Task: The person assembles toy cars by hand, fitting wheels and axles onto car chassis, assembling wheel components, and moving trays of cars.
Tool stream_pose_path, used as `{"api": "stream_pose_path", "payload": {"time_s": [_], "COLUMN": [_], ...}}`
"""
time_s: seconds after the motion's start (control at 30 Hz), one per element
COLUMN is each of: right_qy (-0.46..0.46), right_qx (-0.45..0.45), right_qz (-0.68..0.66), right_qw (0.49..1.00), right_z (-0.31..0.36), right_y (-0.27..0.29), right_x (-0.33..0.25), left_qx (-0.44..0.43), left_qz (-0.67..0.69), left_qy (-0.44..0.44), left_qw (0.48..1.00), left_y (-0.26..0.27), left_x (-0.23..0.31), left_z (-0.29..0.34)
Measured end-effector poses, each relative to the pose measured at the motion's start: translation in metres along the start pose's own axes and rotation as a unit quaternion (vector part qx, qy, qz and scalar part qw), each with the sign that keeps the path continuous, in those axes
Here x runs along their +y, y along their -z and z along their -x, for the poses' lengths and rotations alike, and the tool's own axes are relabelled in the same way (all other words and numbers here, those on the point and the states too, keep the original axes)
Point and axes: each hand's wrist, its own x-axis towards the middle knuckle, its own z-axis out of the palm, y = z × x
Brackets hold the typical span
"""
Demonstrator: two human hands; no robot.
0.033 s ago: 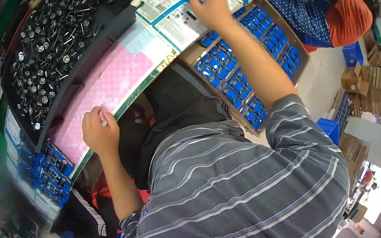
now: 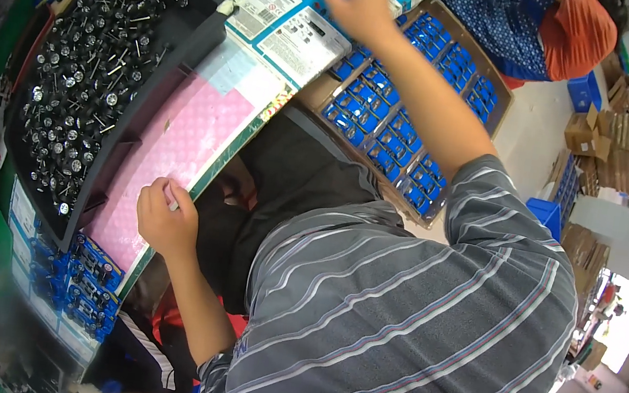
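Observation:
My right hand [image 2: 360,2] is above the printed blue-and-white cards [image 2: 304,41] at the top of the view. Its fingers are curled toward the thumb around a small pale glint that I cannot make out. My left hand [image 2: 167,216] rests at the edge of the pink bubble-wrap mat [image 2: 187,130], thumb and fingers pinched together. A whitish bit shows at its thumb, too small to name. Beyond the mat, a black tray [image 2: 161,86] holds many small black wheels with silver centres on metal axles [image 2: 71,98].
Blue toy vehicle parts [image 2: 94,286] lie by the tray's lower end. A cardboard box [image 2: 507,115] holds rows of blue packed toys [image 2: 377,93] beside my right forearm. Another person in orange and blue [image 2: 583,33] is at the top right. Stacked cartons [image 2: 627,144] stand behind.
My right hand has shifted slightly up and to the right over the cards. My left hand has stayed in place at the mat's edge.

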Motion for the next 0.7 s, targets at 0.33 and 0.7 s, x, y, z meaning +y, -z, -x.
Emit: {"api": "stream_pose_path", "payload": {"time_s": [0.33, 0.7], "right_qy": [-0.148, -0.053], "right_qx": [-0.215, -0.360], "right_qz": [0.292, -0.213], "right_qw": [0.920, 0.907], "right_z": [-0.109, 0.007], "right_y": [0.071, 0.086], "right_x": [0.124, -0.155], "left_qx": [-0.007, -0.143], "left_qz": [0.016, 0.742], "left_qy": [0.053, 0.247], "left_qw": [0.998, 0.607], "left_y": [0.002, -0.002], "left_x": [0.007, 0.067], "left_z": [-0.004, -0.020]}}
